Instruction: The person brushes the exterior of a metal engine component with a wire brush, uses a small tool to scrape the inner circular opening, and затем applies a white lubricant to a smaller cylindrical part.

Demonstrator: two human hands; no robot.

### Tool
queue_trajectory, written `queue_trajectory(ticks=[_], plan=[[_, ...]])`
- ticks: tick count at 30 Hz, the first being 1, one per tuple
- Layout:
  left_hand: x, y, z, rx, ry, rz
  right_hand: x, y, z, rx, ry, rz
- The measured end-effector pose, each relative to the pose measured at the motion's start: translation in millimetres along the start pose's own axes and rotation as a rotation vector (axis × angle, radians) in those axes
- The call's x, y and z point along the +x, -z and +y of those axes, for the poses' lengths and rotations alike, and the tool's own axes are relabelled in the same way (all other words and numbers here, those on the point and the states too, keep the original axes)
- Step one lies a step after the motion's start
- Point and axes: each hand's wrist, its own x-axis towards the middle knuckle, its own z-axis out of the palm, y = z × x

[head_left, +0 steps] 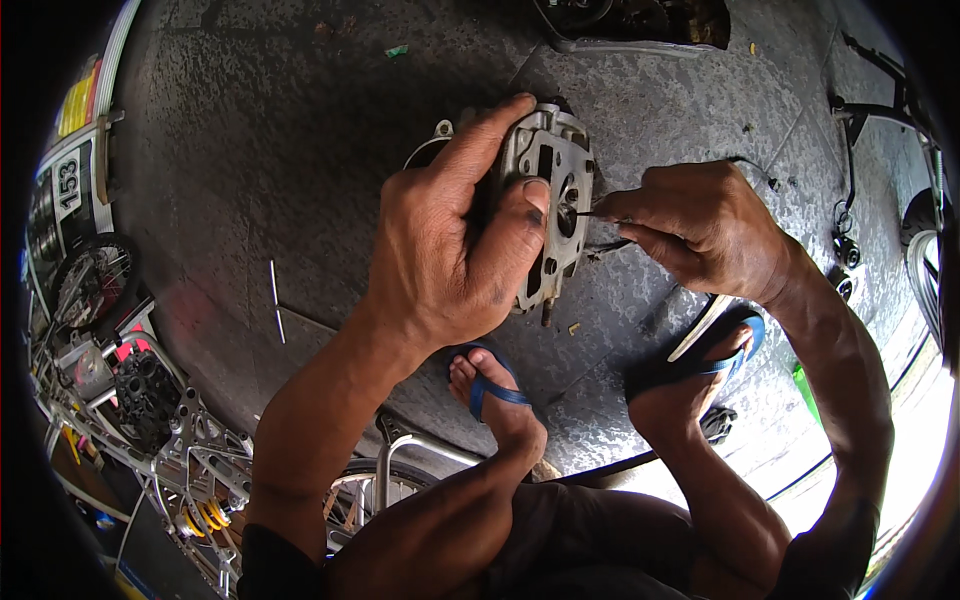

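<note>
A grey metal engine cylinder head (566,165) is gripped in my left hand (450,230), fingers behind it and thumb across its near face. It is held on edge above the floor, its flat face with round openings turned to the right. My right hand (700,225) pinches a thin dark pointed tool (590,214) between thumb and fingers. The tool's tip reaches the round recess in the face; whether it touches the metal I cannot tell. Most of the tool is hidden by my fingers, so its exact kind does not show.
Below are my feet in blue flip-flops (500,392) on the dark mottled floor (300,130). A thin light rod (277,302) lies to the left. Silver frame parts with a yellow spring (205,517) stand lower left. A dark engine part (640,22) sits at the far edge.
</note>
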Motion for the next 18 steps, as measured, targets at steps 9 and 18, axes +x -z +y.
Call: queue_trajectory(ticks=[9, 18], plan=[[-1.4, -0.8, -8.4, -0.018, -0.047, 0.015, 9.1, 11.5, 3.5, -0.003, 0.027, -0.07], [-1.0, -2.3, -5.2, -0.038, -0.03, 0.016, 5.6, 7.2, 7.7, 0.033, 0.024, -0.065]])
